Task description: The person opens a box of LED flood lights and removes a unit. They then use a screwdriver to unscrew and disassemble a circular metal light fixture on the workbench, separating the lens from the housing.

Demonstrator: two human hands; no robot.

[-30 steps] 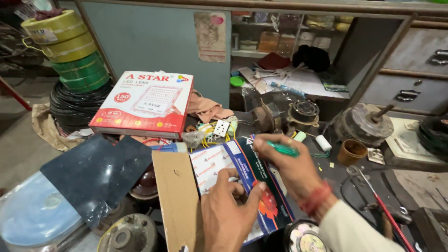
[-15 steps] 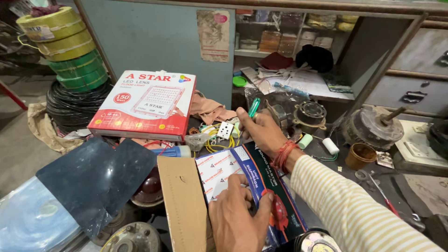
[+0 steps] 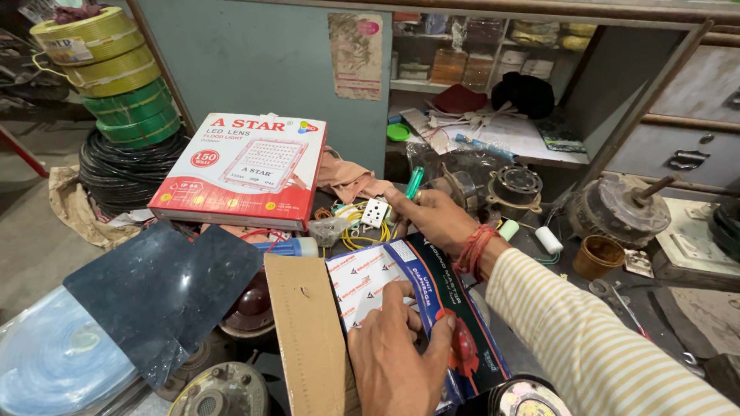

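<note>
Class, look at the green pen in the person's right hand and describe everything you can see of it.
The green pen is a slim stick of what looks like translucent green plastic. Only its upper part shows; the lower end is hidden inside the right hand, which grips it between fingers and thumb. It stands nearly upright, leaning slightly to the right, above the tangle of yellow wires and beside the small white socket. Whether it is capped cannot be told.

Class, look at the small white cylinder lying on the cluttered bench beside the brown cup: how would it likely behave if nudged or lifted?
The white cylinder lies on its side, so a nudge would probably roll it. It looks small and likely light. The brown cup and the clutter nearby would probably stop it soon.
</note>
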